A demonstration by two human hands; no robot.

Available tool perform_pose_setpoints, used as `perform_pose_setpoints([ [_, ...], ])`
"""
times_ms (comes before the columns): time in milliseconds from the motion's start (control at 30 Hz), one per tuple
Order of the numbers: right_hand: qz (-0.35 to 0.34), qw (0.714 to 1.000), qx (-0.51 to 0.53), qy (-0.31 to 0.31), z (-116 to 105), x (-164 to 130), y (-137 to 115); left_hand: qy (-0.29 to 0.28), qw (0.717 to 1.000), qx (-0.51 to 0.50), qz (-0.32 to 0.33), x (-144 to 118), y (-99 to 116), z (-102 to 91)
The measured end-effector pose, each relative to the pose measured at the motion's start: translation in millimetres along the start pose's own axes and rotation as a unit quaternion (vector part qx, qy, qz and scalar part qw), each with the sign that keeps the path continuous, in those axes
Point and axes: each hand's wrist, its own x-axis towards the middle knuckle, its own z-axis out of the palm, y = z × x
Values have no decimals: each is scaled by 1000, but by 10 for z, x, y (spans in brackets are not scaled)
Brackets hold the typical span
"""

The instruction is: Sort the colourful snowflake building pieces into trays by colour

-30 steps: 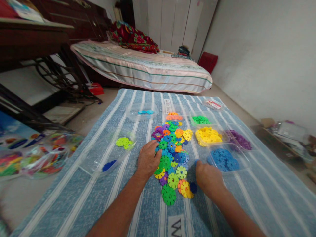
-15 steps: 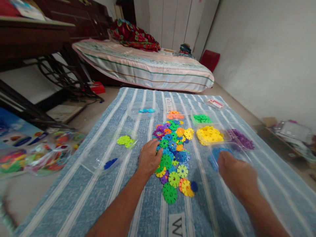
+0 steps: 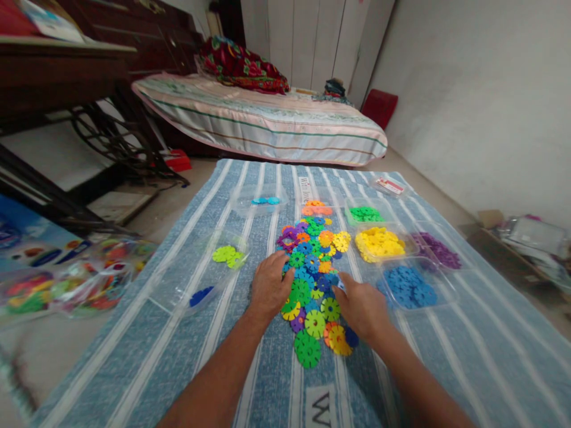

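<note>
Striped bed (image 3: 267, 128); pale wall (image 3: 482, 89); wardrobe (image 3: 303, 44), perhaps

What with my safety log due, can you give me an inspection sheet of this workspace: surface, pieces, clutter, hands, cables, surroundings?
Surface: striped blue-and-white cloth, slightly creased.
Job's things: mixed pile of notched discs, centre; blue discs, yellow discs, green discs and purple discs in clear tubs, right.
Clutter: labelled clear box, far right corner; plastic bags of coloured pieces, floor at left.
Left hand: at the pile's left edge.
Right hand: at the pile's right side; whether its fingers hold a disc is unclear.
Cables: nothing seen.
Surroundings: bed beyond, dark table at left, wall at right.
</note>
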Motion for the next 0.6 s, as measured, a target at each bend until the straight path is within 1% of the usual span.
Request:
perform_pose_setpoints([
  [67, 14, 1000, 26, -4, 23, 102, -15, 1, 1000, 1, 1, -2, 2, -1],
  [200, 23, 995, 97, 13, 124, 210, 42, 6, 1000, 1, 1, -5, 4, 7],
  [300, 29, 990, 139, 23, 200, 225, 90, 11, 1000, 0, 0, -8, 5, 12],
  [467, -2, 984, 173, 29, 250, 216, 113, 5, 1000, 0, -1, -13, -5, 28],
  [600, 0, 973, 225, 51, 302, 225, 109, 8, 1000, -2, 2, -11, -18, 37],
])
